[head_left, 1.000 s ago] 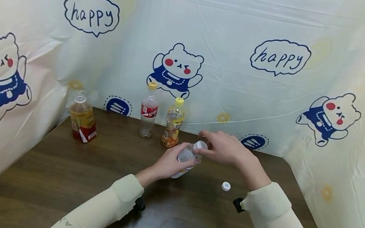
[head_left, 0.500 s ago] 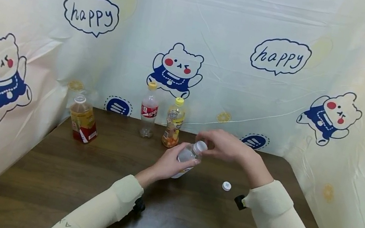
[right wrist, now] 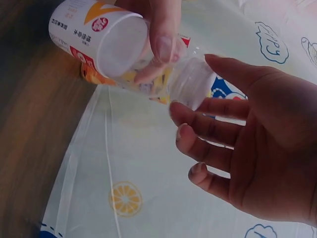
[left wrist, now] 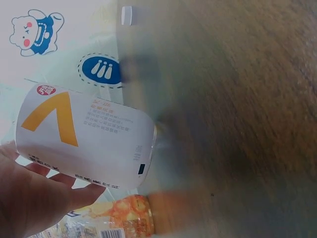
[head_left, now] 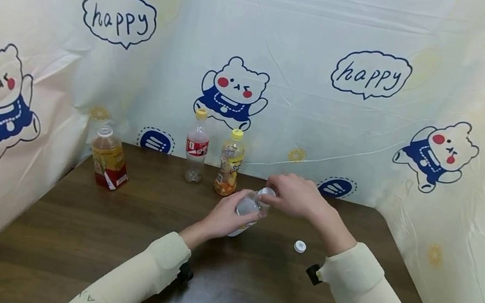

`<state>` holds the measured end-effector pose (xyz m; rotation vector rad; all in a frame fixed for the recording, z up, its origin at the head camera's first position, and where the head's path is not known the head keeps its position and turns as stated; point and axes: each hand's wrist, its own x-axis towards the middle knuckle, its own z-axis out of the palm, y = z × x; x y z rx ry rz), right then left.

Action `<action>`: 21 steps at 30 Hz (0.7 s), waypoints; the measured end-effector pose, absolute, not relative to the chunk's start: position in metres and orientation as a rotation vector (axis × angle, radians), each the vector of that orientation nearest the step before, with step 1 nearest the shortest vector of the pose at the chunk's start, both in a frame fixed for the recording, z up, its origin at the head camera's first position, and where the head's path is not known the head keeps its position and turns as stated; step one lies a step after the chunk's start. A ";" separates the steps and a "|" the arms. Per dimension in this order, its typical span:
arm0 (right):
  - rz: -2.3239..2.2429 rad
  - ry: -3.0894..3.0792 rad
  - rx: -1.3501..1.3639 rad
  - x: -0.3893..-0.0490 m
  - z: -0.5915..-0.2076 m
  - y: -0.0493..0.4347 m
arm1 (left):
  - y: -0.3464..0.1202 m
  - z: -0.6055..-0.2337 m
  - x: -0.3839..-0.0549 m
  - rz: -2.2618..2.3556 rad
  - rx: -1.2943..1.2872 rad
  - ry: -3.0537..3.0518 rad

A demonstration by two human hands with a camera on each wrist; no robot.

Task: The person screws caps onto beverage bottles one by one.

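My left hand [head_left: 227,214] grips a clear plastic bottle with a white label [left wrist: 86,136], wrapping its upper body. The label carries a large orange V-like mark in the left wrist view. The bottle leans, with its top toward the right hand. My right hand [head_left: 295,196] is at the whitish bottle cap [right wrist: 193,82], pinching it between thumb and forefinger. Its other fingers [right wrist: 210,148] are loosely bent beside the neck. A second white cap [head_left: 300,246] lies on the table to the right of the bottle.
A bottle with a yellow-and-red label [head_left: 109,166] stands at the table's left. Toward the back are a red-labelled bottle [head_left: 196,150] and a yellow-capped bottle [head_left: 230,164]. The dark wooden table [head_left: 108,247] meets a printed curtain [head_left: 298,112] behind.
Half a second ago the right hand's fingers were drawn back to the side of the cap; now they have come over it again. The left hand and bottle have stayed nearly still.
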<state>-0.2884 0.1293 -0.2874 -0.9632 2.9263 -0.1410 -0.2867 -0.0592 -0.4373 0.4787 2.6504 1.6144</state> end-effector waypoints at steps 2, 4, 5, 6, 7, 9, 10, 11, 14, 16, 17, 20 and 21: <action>-0.140 2.905 -0.990 -0.288 -0.287 0.132 | -0.060 -0.438 -0.287 1.623 0.476 2.644; -0.159 2.870 -1.035 -0.288 -0.285 0.134 | -0.060 -0.439 -0.287 1.641 0.471 2.635; -0.173 2.850 -1.060 -0.289 -0.285 0.135 | -0.060 -0.439 -0.287 1.651 0.470 2.630; -0.185 2.833 -1.087 -0.289 -0.285 0.136 | -0.061 -0.439 -0.287 1.658 0.469 2.626; -0.197 2.815 -1.116 -0.289 -0.284 0.137 | -0.061 -0.439 -0.287 1.663 0.464 2.623; -0.223 2.777 -1.169 -0.290 -0.284 0.138 | -0.061 -0.438 -0.287 1.661 0.466 2.623; -0.229 2.765 -1.188 -0.291 -0.284 0.137 | -0.062 -0.438 -0.287 1.658 0.464 2.623; -0.230 2.758 -1.198 -0.291 -0.284 0.137 | -0.062 -0.437 -0.287 1.655 0.462 2.622; -0.221 2.757 -1.201 -0.292 -0.284 0.136 | -0.062 -0.437 -0.288 1.654 0.451 2.612; -0.210 2.764 -1.182 -0.293 -0.283 0.136 | -0.061 -0.437 -0.287 1.660 0.446 2.604; -0.204 2.768 -1.170 -0.293 -0.283 0.135 | -0.061 -0.437 -0.287 1.661 0.445 2.603; -0.209 2.768 -1.135 -0.294 -0.284 0.135 | -0.061 -0.438 -0.287 1.655 0.450 2.615; -0.215 2.766 -1.128 -0.295 -0.285 0.134 | -0.061 -0.438 -0.287 1.652 0.457 2.621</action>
